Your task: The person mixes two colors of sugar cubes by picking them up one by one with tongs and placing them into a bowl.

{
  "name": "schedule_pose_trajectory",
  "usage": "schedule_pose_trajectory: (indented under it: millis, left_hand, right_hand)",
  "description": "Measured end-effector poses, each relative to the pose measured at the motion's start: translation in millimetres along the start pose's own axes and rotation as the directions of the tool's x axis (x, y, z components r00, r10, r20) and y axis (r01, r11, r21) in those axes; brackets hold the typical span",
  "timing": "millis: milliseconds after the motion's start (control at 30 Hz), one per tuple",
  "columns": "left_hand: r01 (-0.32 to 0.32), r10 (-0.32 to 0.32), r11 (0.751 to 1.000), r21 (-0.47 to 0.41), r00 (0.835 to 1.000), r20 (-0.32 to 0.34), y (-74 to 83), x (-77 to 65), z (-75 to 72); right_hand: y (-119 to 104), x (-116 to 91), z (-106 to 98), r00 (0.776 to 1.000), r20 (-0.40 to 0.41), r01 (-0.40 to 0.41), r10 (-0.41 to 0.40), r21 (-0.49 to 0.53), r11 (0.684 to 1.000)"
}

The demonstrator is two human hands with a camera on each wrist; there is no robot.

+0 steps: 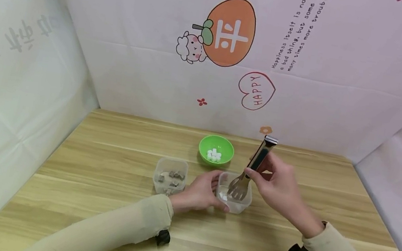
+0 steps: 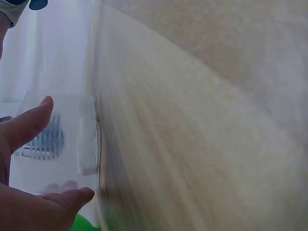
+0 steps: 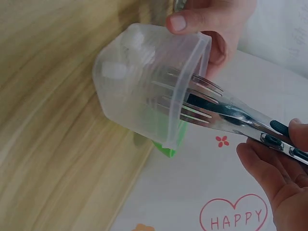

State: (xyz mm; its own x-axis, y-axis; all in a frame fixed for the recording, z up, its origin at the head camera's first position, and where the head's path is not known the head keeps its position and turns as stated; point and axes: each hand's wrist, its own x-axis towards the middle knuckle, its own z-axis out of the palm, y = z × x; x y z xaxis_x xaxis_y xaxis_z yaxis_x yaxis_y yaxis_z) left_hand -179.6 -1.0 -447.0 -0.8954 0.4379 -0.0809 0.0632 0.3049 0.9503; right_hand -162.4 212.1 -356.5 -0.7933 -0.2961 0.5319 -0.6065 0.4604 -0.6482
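My left hand [image 1: 199, 192] grips a clear plastic container [image 1: 238, 208] that stands on the table, thumb on the near side and fingers round the far side. A few white pieces [image 1: 223, 196] lie at its bottom. My right hand [image 1: 281, 184] holds metal tongs [image 1: 260, 157] with dark grip inserts, pinched between thumb and fingers. The tongs' fork-like tines [image 3: 202, 110] point down into the container, and their ends show blurred through its wall in the right wrist view. The left wrist view shows a long white piece [image 2: 87, 147] low in the container.
Behind the container stands a green bowl [image 1: 227, 148] with several white cubes [image 1: 214, 155]. Left of my left hand is a second clear container [image 1: 162, 164] with several grey pieces [image 1: 177, 175]. Printed cloth walls [image 1: 147, 69] border the wooden table [image 1: 94, 213] at the back and sides.
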Motion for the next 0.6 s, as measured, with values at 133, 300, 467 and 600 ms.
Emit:
schedule_pose_trajectory:
  millis: [133, 300, 467, 600]
  left_hand:
    - [-0.003, 0.003, 1.0, -0.007, 1.0, 0.001, -0.7, 0.4, -0.3]
    - [-0.004, 0.004, 1.0, -0.019, 1.0, 0.004, -0.2, 0.0, -0.7]
    - [0.003, -0.002, 1.0, -0.031, 1.0, 0.004, 0.0, -0.3, -0.7]
    - [0.004, -0.004, 1.0, -0.029, 1.0, 0.002, -0.1, -0.3, -0.6]
  right_hand:
    - [2.1, -3.8, 4.1, 1.0, 0.024, -0.013, 0.013, 0.031, 0.999]
    - [4.9, -7.2, 8.6, 0.999, 0.041, -0.033, 0.031, 0.053, 0.998]
    - [6.9, -9.1, 12.7, 0.998, 0.048, -0.038, 0.035, 0.06, 0.997]
    - [7.8, -8.5, 15.0, 0.998, 0.047, -0.033, 0.031, 0.054, 0.998]
